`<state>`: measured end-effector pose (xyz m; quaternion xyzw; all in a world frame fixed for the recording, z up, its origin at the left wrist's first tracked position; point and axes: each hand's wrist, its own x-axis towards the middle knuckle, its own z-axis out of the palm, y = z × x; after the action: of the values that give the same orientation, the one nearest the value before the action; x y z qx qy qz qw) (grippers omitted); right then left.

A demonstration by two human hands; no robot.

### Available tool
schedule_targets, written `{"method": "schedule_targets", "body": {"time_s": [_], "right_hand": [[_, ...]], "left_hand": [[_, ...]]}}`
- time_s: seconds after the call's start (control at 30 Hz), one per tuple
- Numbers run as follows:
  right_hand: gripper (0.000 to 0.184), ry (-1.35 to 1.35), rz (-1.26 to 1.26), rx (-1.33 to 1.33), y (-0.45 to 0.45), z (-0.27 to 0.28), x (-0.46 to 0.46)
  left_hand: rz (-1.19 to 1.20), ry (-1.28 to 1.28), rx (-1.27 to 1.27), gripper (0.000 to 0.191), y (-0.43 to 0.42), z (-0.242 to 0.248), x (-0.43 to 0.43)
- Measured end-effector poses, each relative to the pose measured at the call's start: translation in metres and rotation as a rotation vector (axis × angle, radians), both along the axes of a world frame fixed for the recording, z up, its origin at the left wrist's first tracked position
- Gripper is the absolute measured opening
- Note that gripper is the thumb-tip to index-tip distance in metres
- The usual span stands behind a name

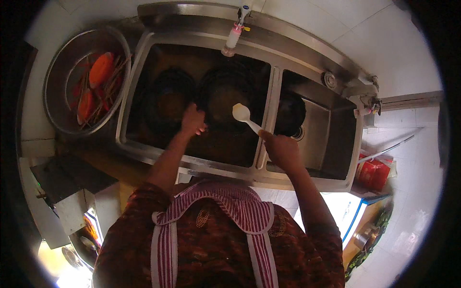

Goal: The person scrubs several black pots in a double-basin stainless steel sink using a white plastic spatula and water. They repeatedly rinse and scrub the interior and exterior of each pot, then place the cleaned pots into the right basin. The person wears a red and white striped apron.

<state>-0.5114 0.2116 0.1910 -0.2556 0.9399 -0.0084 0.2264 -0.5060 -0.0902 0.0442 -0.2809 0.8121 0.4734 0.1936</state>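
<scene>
My right hand (pixel 284 149) grips the handle of a white scoop-like spoon (pixel 241 113), whose bowl hangs over the large left basin (pixel 216 153) of a steel double sink. A small yellowish patch shows at the bowl's tip. My left hand (pixel 193 120) is over the same basin with its fingers curled, beside the rim of a dark round vessel (pixel 169 102). Whether those fingers hold the rim is too dark to tell. Another dark round vessel (pixel 227 95) sits to the right, beyond the spoon. Their contents are hard to make out.
A faucet (pixel 236 34) with a pale nozzle reaches over the sink's back edge. In the right basin (pixel 317 133) stands a dark round pan (pixel 288 111). At left, a steel tub (pixel 54 86) holds orange-red pieces and thin sticks. A red package (pixel 374 174) lies at right.
</scene>
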Motion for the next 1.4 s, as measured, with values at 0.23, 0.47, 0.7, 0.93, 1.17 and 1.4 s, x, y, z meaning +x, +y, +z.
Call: {"method": "schedule_targets", "body": {"time_s": [0.23, 0.47, 0.7, 0.93, 1.17, 1.4], "right_hand": [[0.030, 0.101, -0.127, -0.058, 0.000, 0.021, -0.006], [0.032, 0.236, -0.397, -0.330, 0.064, 0.058, 0.023], [0.033, 0.073, -0.899, -0.759, 0.155, 0.057, 0.057], [0.038, 0.099, -1.159, -0.933, 0.219, 0.047, 0.104], [0.039, 0.111, -1.339, -0.754, 0.260, 0.045, 0.118], [0.038, 0.009, -1.278, -0.705, 0.274, 0.036, 0.110]], "left_hand": [[-0.596, 0.464, -0.820, 0.040, -0.023, 0.119, -0.063], [-0.754, 0.452, -1.123, 0.035, -0.015, 0.228, -0.057], [-0.741, 0.698, -0.985, 0.036, 0.016, 0.288, -0.083], [-0.510, 0.405, -0.276, 0.025, 0.103, 0.273, -0.105], [-0.173, 0.225, 0.100, 0.016, 0.238, 0.120, -0.118], [0.313, -0.088, 0.149, 0.006, 0.344, -0.030, -0.104]]}}
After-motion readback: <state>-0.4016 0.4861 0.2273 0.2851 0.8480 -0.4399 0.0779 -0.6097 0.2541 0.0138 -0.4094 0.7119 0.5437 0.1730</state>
